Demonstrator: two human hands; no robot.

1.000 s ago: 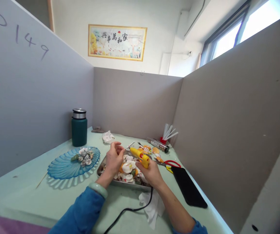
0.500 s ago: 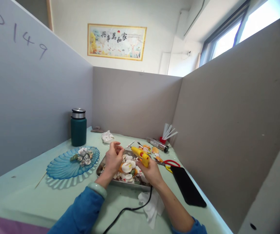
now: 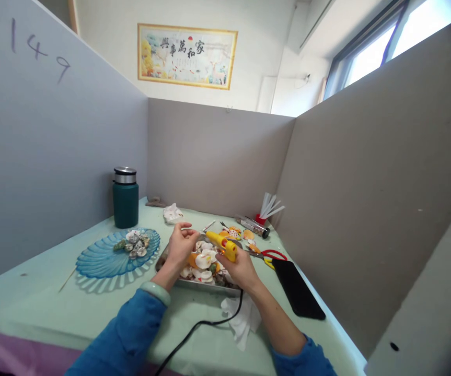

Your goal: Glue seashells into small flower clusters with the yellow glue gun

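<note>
My right hand (image 3: 241, 267) is wrapped round a yellow hot glue gun (image 3: 222, 244), whose nozzle points left. A black cord (image 3: 201, 325) runs from the gun down to the front of the table. My left hand (image 3: 182, 249) has thumb and fingertips pinched together right at the nozzle; whatever they hold is too small to make out. Below both hands lies a metal tray (image 3: 205, 286) heaped with seashells (image 3: 205, 259), white, orange and greenish. On the left, a blue scalloped plate (image 3: 95, 261) carries a cluster of small grey-white shells (image 3: 136, 244).
A green bottle (image 3: 125, 203) stands behind the plate. To the right are scissors (image 3: 274, 256), a black phone (image 3: 298, 290), a clear tube (image 3: 252, 227) and glue sticks (image 3: 270, 206) in a red holder. Crumpled tissue (image 3: 243, 318) lies before the tray. Grey partitions (image 3: 221, 156) enclose the table.
The glue gun has come slightly left, bringing its nozzle closer to my left fingertips. My view has tilted down a little; the plate, the bottle and the tray stay in place.
</note>
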